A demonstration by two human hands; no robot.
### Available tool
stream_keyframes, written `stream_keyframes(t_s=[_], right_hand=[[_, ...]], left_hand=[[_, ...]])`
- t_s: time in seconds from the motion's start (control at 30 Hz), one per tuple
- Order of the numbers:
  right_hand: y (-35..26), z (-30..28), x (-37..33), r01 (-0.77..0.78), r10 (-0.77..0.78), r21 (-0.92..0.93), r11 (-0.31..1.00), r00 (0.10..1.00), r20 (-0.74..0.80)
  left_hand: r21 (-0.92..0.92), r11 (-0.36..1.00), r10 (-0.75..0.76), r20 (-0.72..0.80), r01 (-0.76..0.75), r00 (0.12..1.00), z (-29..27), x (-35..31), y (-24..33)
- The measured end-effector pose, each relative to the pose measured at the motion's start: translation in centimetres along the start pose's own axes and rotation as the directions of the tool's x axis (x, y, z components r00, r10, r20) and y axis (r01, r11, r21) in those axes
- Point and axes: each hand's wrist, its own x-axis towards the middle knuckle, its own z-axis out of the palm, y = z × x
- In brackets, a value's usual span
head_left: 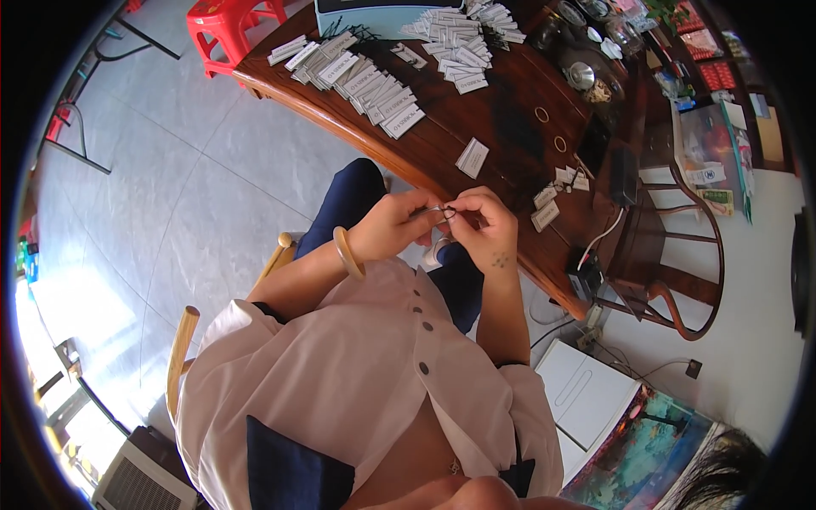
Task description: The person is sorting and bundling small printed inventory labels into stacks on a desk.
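My left hand (393, 224), with a pale bangle on its wrist, and my right hand (486, 226) meet fingertip to fingertip at the near edge of the table. Between their pinched fingers is a thin black cord (450, 212) bent into a small loop; the fingers cover the rest of it. Just beyond the hands, a small stack of white tags (472, 158) lies on the dark wooden table (442, 127). A few more tags (545, 214), some with black cord, lie right of my right hand.
Overlapping rows of white printed tags (361, 83) and another heap (459, 49) lie farther back, beside a light blue box (374, 21). Two rings (560, 144), a phone (592, 143) and glass jars (580, 76) sit at the right. A red stool (223, 34) stands beyond the table.
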Motion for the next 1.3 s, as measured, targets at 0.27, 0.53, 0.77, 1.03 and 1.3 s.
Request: stream_keyframes(t_s=[0.27, 0.53, 0.77, 1.03, 1.3], right_hand=[[0.8, -0.5, 0.6, 0.190, 0.057, 0.640, 0.744, 0.937, -0.345], [1.0, -1.0, -0.2, -0.272, 0.272, 0.595, 0.756, 0.958, 0.091], [1.0, -0.1, -0.2, -0.302, 0.371, 0.692, 0.656, 0.927, 0.052], [-0.5, 0.5, 0.2, 0.245, -0.265, -0.220, 0.944, 0.962, -0.067], [-0.1, 0.1, 0.3, -0.140, 0.151, 0.165, 0.976, 0.987, -0.062]], left_hand=[[0.146, 0.979, 0.145, -0.026, -0.140, 0.989, -0.2, -0.3, 0.1], [0.098, 0.985, 0.147, -0.022, -0.144, 0.989, 0.0, -0.1, -0.7], [0.165, 0.938, 0.317, -0.041, -0.306, 0.948, 0.0, -0.3, -0.5], [0.108, 0.984, 0.155, -0.145, -0.140, 0.977, 0.5, 0.0, 0.3], [0.088, 0.992, 0.098, -0.123, -0.087, 0.988, 0.2, 0.0, 0.1]])
